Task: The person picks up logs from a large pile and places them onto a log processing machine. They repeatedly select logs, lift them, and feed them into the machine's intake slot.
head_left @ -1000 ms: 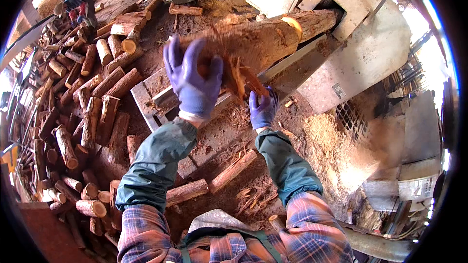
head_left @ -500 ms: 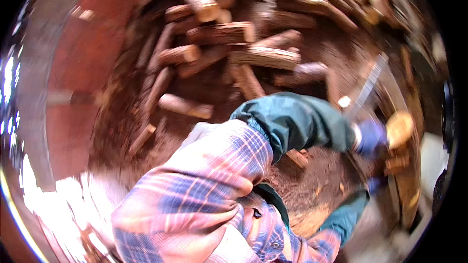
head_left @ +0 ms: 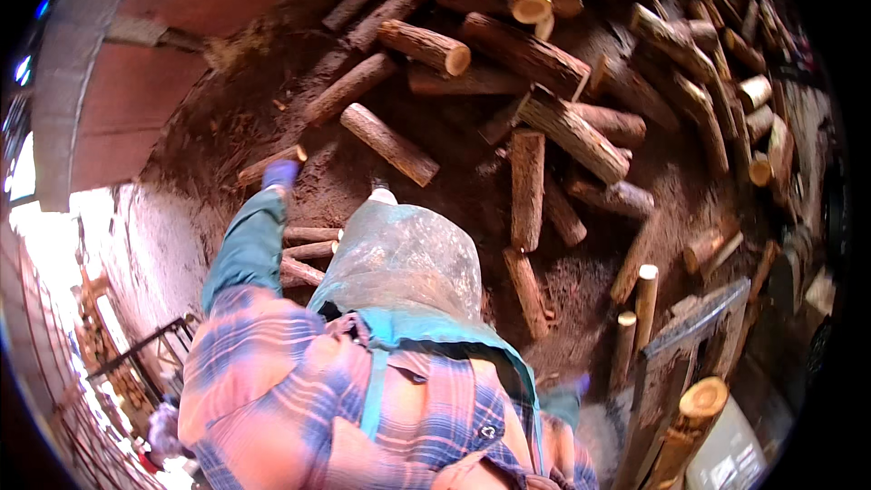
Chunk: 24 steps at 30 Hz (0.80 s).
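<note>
My left hand (head_left: 280, 176), in a blue-purple glove, reaches down to the far left with its fingers across a short, thin log (head_left: 255, 170) on the dirt floor. The hand looks closed around the log, whose pale cut end sticks out past it. My right hand (head_left: 577, 385) is low on the right, small, blurred and partly hidden by my body; its fingers do not show. Nearest to it stand two slim upright logs (head_left: 646, 295). A thick log with a pale cut face (head_left: 703, 397) leans by a wooden frame (head_left: 662, 381) at the lower right.
Bark-covered logs (head_left: 567, 132) lie scattered and heaped across the brown floor ahead and to the right. Several thin logs (head_left: 308, 249) lie beside my grey, stained apron (head_left: 408, 254). A reddish wall panel (head_left: 136, 91) is at the left, and a metal railing (head_left: 145, 345) at the lower left.
My left hand has gone from the pale-ended log on the right to the thin log at far left. My view has turned, and my right hand now sits low by my side.
</note>
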Available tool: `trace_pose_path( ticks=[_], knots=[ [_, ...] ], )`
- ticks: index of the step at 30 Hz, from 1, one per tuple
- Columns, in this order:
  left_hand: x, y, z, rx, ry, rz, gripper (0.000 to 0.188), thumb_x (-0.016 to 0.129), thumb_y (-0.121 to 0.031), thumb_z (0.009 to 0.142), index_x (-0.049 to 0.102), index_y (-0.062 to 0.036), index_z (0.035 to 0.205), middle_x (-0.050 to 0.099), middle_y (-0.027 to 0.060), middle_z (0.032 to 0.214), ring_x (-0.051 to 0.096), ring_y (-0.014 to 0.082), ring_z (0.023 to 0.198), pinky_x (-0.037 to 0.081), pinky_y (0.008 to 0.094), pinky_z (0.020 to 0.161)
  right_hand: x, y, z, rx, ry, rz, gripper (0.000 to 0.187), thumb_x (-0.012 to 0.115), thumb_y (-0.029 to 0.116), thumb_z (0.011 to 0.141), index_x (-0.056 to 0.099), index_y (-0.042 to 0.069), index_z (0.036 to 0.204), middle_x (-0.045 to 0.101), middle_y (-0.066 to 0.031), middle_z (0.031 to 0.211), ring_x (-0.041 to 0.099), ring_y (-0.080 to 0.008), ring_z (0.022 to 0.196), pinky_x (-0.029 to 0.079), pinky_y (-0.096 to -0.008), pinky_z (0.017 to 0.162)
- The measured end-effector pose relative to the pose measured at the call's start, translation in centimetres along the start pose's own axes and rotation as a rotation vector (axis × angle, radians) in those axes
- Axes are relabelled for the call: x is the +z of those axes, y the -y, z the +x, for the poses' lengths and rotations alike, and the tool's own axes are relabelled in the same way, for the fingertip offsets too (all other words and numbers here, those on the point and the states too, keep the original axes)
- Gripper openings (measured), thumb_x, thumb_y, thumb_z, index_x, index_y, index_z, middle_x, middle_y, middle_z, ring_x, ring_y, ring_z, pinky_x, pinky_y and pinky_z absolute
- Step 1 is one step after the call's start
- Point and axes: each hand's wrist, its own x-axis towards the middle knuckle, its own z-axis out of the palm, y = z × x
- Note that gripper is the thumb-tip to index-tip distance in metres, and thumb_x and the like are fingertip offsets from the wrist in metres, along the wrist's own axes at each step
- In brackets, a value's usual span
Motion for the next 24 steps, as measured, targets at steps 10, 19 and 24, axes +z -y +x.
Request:
trace_pose_path(
  ticks=[10, 19, 24],
  knots=[
    [5.4, -8.1, -4.7, 0.136, 0.547, -0.819, 0.037, 0.064, -0.040, 0.089, 0.073, -0.0083, 0.106, 0.073, 0.0103, 0.095, 0.066, 0.0201, 0.088, 0.053, 0.0365, 0.083, 30.9, 11.1, -15.9, -0.397, 0.842, -0.404, 0.036, 0.064, 0.046, 0.092, 0.066, 0.023, 0.120, 0.068, 0.0011, 0.114, 0.061, -0.0184, 0.101, 0.045, -0.0350, 0.085],
    [-1.4, -19.2, 11.5, 0.192, 0.582, -0.934, 0.031, 0.068, -0.029, 0.091, 0.071, -0.0060, 0.112, 0.073, 0.0049, 0.104, 0.064, 0.0157, 0.098, 0.051, 0.0324, 0.090, 48.0, 19.7, -23.3, -0.397, 0.922, -0.348, 0.040, 0.054, 0.046, 0.099, 0.063, 0.018, 0.127, 0.068, -0.0049, 0.118, 0.063, -0.0185, 0.104, 0.046, -0.0369, 0.090],
    [3.1, -27.5, 27.9, 0.056, 0.662, -1.105, 0.025, 0.071, -0.022, 0.090, 0.069, -0.0054, 0.109, 0.065, -0.0027, 0.092, 0.058, 0.0100, 0.084, 0.050, 0.0263, 0.080, 58.1, 20.7, -18.3, -0.152, 0.834, -0.306, 0.059, 0.047, 0.056, 0.100, 0.054, 0.011, 0.139, 0.061, -0.0117, 0.134, 0.059, -0.0260, 0.118, 0.044, -0.0427, 0.101]
  ],
)
